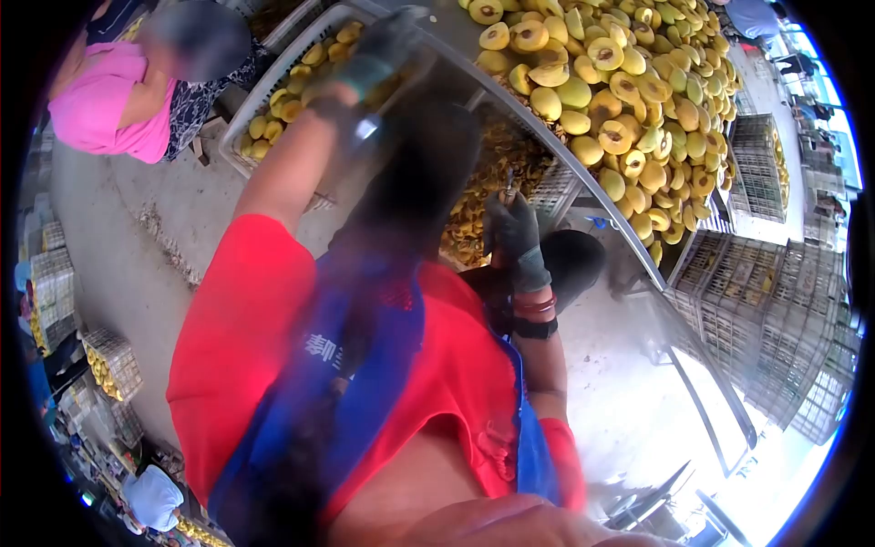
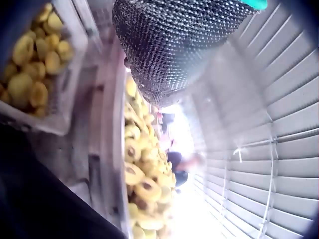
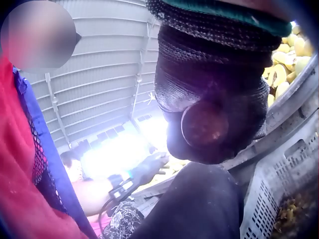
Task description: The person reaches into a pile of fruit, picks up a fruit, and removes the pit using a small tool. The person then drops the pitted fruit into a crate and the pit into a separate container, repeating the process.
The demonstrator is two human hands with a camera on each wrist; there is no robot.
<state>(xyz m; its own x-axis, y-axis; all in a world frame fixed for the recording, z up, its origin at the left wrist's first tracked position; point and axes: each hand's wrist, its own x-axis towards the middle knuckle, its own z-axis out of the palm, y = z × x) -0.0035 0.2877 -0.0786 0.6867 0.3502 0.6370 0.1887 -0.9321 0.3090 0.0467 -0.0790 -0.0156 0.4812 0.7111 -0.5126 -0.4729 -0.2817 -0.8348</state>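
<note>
My left hand, in a dark glove, is blurred over the table's corner and beside a crate of fruit halves. In the right wrist view the same left hand has its fingers stretched out near yellow fruit. The left wrist view shows the gloved left hand above the fruit heap; no held thing is visible. My right hand grips a small tool with a thin metal tip. A round brown end, perhaps its handle, shows inside the curled right hand.
Many halved yellow fruits lie heaped on the metal-edged table. Below its edge is a crate with brownish scraps. Stacked crates stand at the right. A person in pink is at the upper left.
</note>
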